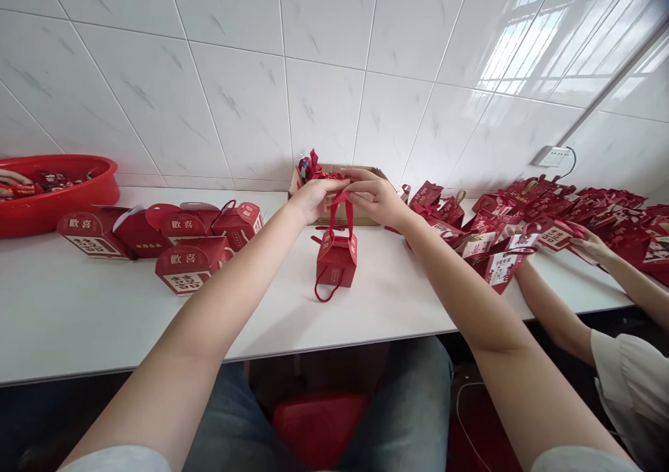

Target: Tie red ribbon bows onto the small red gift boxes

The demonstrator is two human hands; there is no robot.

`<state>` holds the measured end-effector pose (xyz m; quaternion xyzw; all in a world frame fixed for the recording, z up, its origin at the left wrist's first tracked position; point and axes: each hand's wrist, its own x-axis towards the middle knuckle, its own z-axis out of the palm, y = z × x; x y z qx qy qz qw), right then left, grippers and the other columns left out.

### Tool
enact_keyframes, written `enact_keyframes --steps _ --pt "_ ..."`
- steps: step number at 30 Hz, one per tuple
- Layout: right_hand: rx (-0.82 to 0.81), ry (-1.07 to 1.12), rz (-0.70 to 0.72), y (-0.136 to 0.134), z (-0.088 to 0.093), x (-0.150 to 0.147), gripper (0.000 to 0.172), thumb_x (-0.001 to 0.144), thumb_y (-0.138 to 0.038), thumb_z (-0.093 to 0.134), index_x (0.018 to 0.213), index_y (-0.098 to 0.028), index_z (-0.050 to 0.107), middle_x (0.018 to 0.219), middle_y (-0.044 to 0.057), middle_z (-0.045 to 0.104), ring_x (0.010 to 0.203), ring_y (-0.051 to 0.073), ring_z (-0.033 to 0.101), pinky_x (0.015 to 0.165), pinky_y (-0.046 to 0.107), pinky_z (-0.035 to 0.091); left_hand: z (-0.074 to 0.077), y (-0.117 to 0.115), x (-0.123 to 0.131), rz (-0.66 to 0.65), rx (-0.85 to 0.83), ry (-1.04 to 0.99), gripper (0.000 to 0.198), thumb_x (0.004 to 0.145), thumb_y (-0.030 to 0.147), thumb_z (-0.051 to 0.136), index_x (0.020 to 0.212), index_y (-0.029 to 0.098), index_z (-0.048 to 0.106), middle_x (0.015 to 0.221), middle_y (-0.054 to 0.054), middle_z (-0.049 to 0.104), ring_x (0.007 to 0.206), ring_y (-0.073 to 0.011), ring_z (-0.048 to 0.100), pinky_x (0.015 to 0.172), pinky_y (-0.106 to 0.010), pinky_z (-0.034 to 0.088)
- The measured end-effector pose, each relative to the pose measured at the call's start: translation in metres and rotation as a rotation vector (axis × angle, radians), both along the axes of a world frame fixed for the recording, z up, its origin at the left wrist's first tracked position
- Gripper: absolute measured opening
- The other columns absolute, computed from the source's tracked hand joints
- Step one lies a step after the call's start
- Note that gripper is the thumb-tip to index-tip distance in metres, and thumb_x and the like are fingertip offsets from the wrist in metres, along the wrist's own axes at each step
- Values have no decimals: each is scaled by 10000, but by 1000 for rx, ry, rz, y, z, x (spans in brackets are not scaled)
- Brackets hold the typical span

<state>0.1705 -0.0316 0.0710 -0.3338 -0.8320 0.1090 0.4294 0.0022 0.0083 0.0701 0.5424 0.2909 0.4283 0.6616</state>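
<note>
Right hand (377,194) pinches the soft ribbon (350,219); the left hand (312,199) meets it there, whether gripping I cannot tell. The box (337,257) looks light, its card stiff yet easily dented, so ribbon or cord (325,300) seems the safer hold. It is just below the hands, between them; whether it touches the table (285,322) is unclear

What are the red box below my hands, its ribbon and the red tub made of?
Red box: likely card, matt-looking, with crisp folds. Ribbon: probably fabric, hanging in flat strips; finish unclear. Red tub: probably plastic, smooth and slightly glossy, with a moulded-looking rim.
</note>
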Motion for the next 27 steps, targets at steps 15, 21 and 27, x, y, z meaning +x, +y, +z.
enact_keyframes --steps 15,21,27 --pt "-833 794 -259 -85 -163 107 353 695 -531 720 748 -184 680 1022 121 717 947 252 690 785 369 530 -104 23 -103 613 61 618 224 536 327 728 577 189 557 639 -59 620 798 -296 658 696 -355 463" --pt "-684 894 -645 -75 -163 91 434 709 -289 599 1130 -187 576 1132 135 631 1051 280 640 858 445 525 -108 8 -83 746 391 844 407 585 227 719 969 184 590 1205 -159 600 1286 -392 439 1059 -507 360" --pt "-25 439 -758 -62 -129 40 238 780 -237 547 1002 -193 620 1088 111 605 984 221 606 865 390 520 -101 -15 -48 175 851 835 299 806 355 573 1056 207 643 1210 -100 628 1151 -268 575 1031 -439 452"
